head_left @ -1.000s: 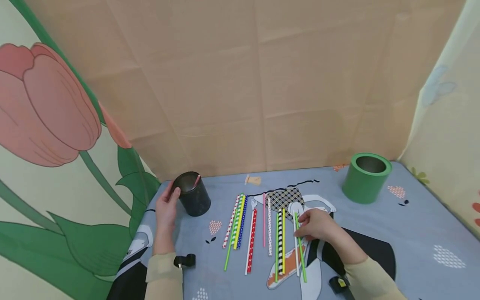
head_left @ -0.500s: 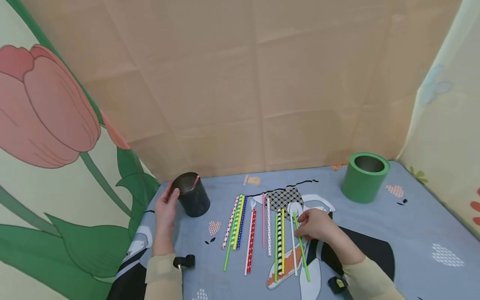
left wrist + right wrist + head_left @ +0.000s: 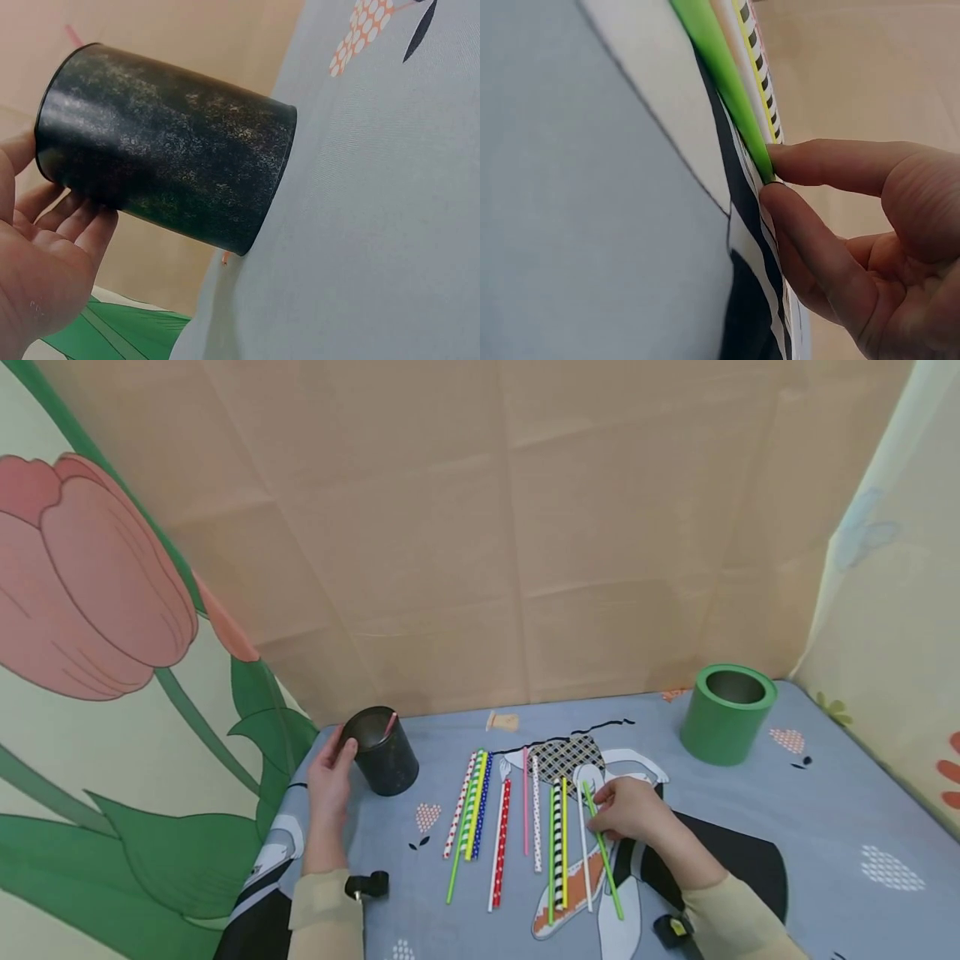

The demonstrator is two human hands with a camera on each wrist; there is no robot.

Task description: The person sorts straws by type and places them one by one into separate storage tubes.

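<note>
My left hand (image 3: 330, 781) holds the side of a black cylindrical cup (image 3: 392, 767), thumb at its rim; the fingers partly pass behind it in the left wrist view. A pink straw (image 3: 391, 723) leans inside the cup. On the right, my right hand (image 3: 633, 814) pinches a bright green straw (image 3: 609, 877) between thumb and forefinger, close over the tablecloth. That straw slants across the top of a plain white straw (image 3: 584, 860). Just left of these lie a green, a black-striped (image 3: 558, 843) and a yellow straw side by side.
More straws lie in groups: pink and dotted white (image 3: 537, 818), white and red-dotted (image 3: 502, 843), and a bundle of several colours (image 3: 471, 806). A green cylindrical container (image 3: 716, 731) stands at the back right. A tan sheet (image 3: 420, 543) hangs behind the blue patterned tablecloth (image 3: 817, 827).
The pinched green straw has swung, its near end going right and its far end left. The white straw beside it has shifted slightly left. My left hand stays on the cup.
</note>
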